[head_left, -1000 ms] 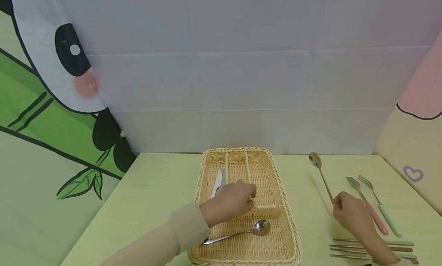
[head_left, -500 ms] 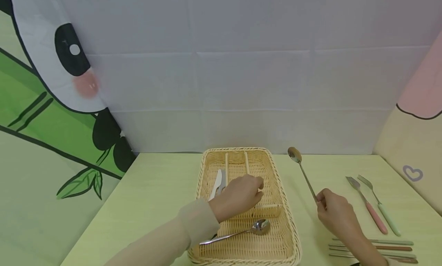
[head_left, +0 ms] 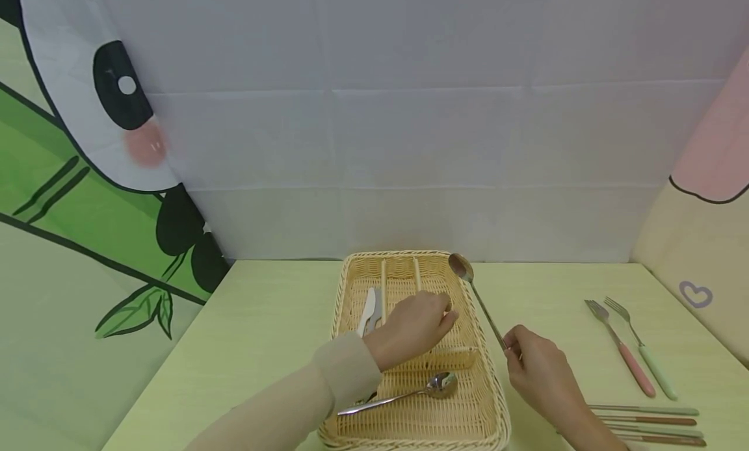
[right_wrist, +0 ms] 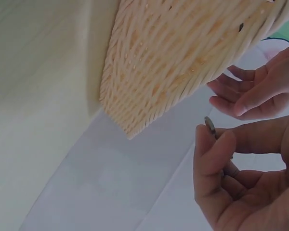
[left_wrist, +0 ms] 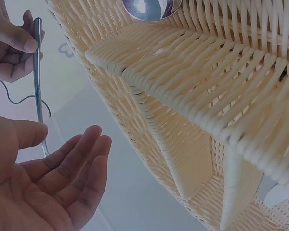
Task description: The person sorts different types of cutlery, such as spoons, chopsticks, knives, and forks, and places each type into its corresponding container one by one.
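Forks (head_left: 629,347) right of basket (head_left: 494,399)

- I can read no text, label, brand or number in any view.
- The only sign I see is a small purple heart outline (head_left: 695,294) drawn on the cream panel beyond the counter's right edge; it carries no lettering.
- The backdrop behind the counter's far edge bears a cartoon panda (head_left: 111,106) and green bamboo, with no words on them.
- The wicker basket (head_left: 497,399) shows no tag or maker's mark in the head view or the wrist views.
- The cutlery handles near the counter's right edge are too small for me to tell whether anything is stamped on them.
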`<state>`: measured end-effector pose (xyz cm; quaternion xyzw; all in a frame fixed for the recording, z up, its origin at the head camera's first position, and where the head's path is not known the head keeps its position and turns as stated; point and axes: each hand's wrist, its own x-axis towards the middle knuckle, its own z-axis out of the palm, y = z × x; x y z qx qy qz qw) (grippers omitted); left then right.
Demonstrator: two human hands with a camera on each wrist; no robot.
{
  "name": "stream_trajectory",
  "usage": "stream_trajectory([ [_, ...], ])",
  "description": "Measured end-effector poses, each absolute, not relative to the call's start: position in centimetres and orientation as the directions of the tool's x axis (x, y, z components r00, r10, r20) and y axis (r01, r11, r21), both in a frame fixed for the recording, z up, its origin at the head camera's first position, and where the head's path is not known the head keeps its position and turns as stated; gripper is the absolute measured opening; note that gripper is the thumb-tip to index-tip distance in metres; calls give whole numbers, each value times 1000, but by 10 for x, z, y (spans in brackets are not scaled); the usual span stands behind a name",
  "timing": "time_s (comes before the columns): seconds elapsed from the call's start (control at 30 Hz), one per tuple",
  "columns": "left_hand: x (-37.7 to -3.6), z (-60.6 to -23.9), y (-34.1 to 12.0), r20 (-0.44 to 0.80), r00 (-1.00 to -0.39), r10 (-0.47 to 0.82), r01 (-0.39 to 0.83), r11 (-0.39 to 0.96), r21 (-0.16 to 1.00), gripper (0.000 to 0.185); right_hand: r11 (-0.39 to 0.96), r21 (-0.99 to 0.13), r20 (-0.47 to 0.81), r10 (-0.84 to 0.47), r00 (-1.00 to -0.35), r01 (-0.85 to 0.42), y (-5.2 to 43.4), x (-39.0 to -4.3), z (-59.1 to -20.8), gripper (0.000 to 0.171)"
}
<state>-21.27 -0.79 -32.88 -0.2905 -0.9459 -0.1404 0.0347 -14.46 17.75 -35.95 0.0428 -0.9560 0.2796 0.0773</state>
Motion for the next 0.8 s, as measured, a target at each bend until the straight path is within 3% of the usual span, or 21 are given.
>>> stream_trajectory([
  [0.57,-220,-329,-1,102,-868,487,477,756,449,46,827,-543,189,-45,-981,-142,153,-139,-358,8],
  [0.8,-217,-326,1,100,-890,444,420,716,557,28,826,-546,183,-49,-982,-142,148,-140,-359,7],
])
